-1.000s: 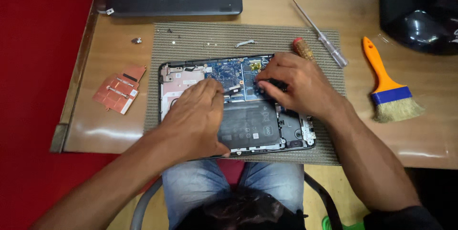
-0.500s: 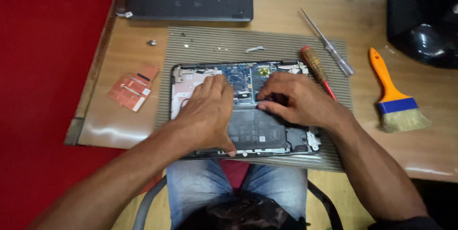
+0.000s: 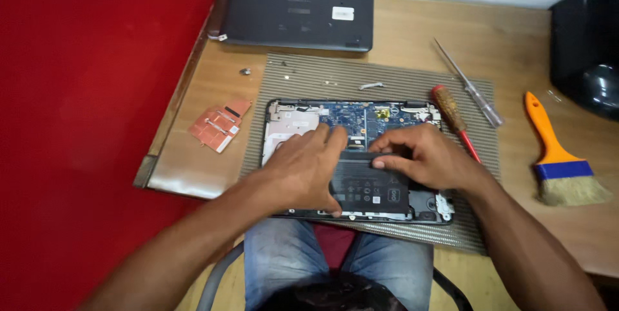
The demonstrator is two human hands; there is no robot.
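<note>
Gripping the black battery (image 3: 371, 185), left hand (image 3: 303, 172) and right hand (image 3: 422, 156) fingers curled.

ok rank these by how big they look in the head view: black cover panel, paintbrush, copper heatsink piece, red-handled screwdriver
1. black cover panel
2. paintbrush
3. copper heatsink piece and red-handled screwdriver: too alike to rank

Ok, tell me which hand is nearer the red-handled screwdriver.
Right. The right hand rests on the black battery, just left of the red-handled screwdriver. The left hand lies farther left, across the open laptop.
</note>
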